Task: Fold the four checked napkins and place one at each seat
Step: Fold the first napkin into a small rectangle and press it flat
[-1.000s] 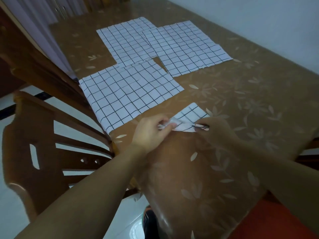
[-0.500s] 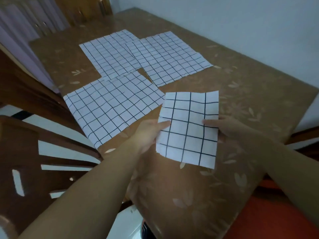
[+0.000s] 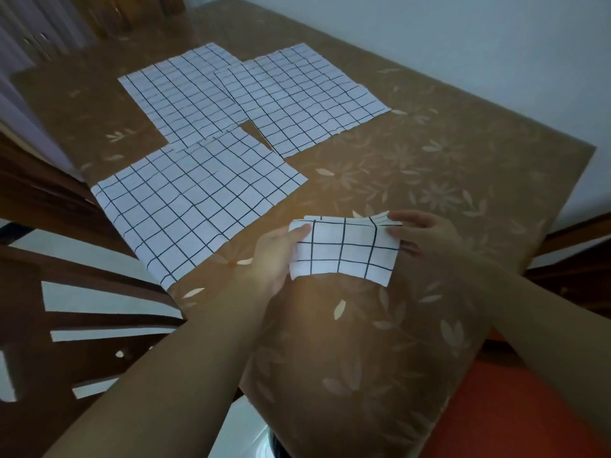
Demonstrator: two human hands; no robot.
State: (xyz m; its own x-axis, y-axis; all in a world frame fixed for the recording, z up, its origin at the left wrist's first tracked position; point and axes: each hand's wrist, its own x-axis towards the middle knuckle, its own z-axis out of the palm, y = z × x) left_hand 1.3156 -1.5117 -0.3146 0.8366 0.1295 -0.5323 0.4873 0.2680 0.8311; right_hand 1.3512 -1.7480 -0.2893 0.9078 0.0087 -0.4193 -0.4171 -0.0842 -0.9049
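The brown worktop (image 3: 429,153), covered in a glossy cloth printed with pale flowers and leaves, fills most of the view; its near corner hangs down toward the camera. A pale wall borders its right side. One dark brown wooden chair with a slatted back (image 3: 66,309) stands against the left edge of the worktop, and an orange-red surface (image 3: 515,414) shows at lower right, below the worktop edge.

Three unfolded white napkins with a black checked grid lie flat on the worktop. The far-left napkin (image 3: 178,94) and the far-right napkin (image 3: 307,97) lie side by side with their inner edges overlapping. The near flat napkin (image 3: 195,200) lies closer to the chair, and its far corner overlaps the far-left napkin. Nothing rests on top of any of the three.

One folded white checked napkin (image 3: 344,249) is held over the near corner of the worktop, well apart from the far pair and just beside the near flat napkin. Its layered edges show along the top.

Two bare hands hold it. The left hand (image 3: 277,256) has its grip closed on the left edge, thumb on top. The right hand (image 3: 426,233) has its grip closed on the right edge, fingers over the upper corner. Both forearms cross the lower view and hide part of the worktop.
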